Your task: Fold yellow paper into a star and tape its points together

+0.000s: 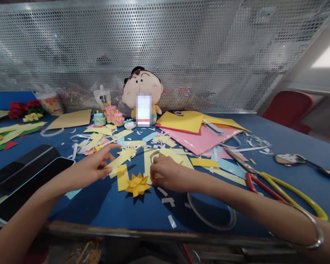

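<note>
plush doll [129, 94] before perforated metal screen [187, 40] | red chair [290, 110], far right | dark-screened phone [41, 179], left

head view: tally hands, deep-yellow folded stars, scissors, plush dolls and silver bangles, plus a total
Left hand and right hand: 2
Deep-yellow folded star: 1
Scissors: 1 pair
Plush doll: 1
Silver bangle: 1
Total: 6

A papercraft workspace fills a blue table [154, 216] before a perforated metal screen [195, 51], its craft shown by large scissors [247, 167], stacked coloured sheets [181, 123], strewn paper scraps [172, 221], a folded yellow star [138, 184] and cake-shaped models [110, 114], with a red chair [288, 112] nearby
</note>
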The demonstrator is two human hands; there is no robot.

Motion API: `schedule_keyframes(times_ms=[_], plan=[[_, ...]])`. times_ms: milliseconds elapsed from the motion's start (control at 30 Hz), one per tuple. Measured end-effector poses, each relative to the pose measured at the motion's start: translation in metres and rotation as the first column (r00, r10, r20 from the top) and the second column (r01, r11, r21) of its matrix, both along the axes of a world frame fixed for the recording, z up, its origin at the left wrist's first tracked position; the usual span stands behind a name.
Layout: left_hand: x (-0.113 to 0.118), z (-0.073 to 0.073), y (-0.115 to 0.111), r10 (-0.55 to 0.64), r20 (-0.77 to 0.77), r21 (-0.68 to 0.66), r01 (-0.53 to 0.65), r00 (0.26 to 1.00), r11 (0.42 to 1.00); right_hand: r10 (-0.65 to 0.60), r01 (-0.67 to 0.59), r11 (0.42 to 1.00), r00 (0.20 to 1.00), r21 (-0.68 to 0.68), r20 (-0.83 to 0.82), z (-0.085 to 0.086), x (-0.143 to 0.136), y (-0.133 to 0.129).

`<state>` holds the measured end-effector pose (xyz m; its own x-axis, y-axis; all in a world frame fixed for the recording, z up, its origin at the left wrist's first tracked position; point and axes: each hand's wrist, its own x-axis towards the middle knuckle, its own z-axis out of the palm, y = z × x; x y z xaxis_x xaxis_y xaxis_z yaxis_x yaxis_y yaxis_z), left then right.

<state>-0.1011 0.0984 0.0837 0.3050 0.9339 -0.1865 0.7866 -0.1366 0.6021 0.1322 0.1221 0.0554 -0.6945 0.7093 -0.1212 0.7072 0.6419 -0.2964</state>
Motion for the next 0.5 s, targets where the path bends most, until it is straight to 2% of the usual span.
schedule_keyframes(times_ms=[100,200,267,300,400,500], plan=[[-0.001,-0.003,0.0,-0.006,-0.136,0.023,0.009,0.991,1.0,0.017,-0.015,0.999,0.999,0.031,-0.044,-0.001,0.002,-0.001],[0.005,-0.01,-0.006,0.074,-0.316,0.248,0.007,0.946,0.969,0.05,-0.047,0.998,0.995,0.04,-0.081,-0.003,0.004,-0.003],[0.015,-0.015,-0.013,0.139,-0.355,0.427,0.028,0.924,0.904,0.061,-0.057,0.998,0.993,0.041,-0.098,-0.006,0.005,-0.004],[0.021,-0.018,-0.017,0.106,-0.339,0.447,0.061,0.935,0.892,0.063,-0.059,0.997,0.993,0.041,-0.105,-0.007,0.005,-0.004],[0.04,-0.023,-0.025,-0.095,-0.253,0.306,0.173,0.963,0.936,0.06,-0.056,0.998,0.991,0.036,-0.116,-0.011,0.003,-0.005],[0.052,-0.023,-0.026,-0.156,-0.194,0.22,0.197,0.969,0.955,0.047,-0.043,0.999,0.992,0.033,-0.12,-0.012,0.001,-0.007]])
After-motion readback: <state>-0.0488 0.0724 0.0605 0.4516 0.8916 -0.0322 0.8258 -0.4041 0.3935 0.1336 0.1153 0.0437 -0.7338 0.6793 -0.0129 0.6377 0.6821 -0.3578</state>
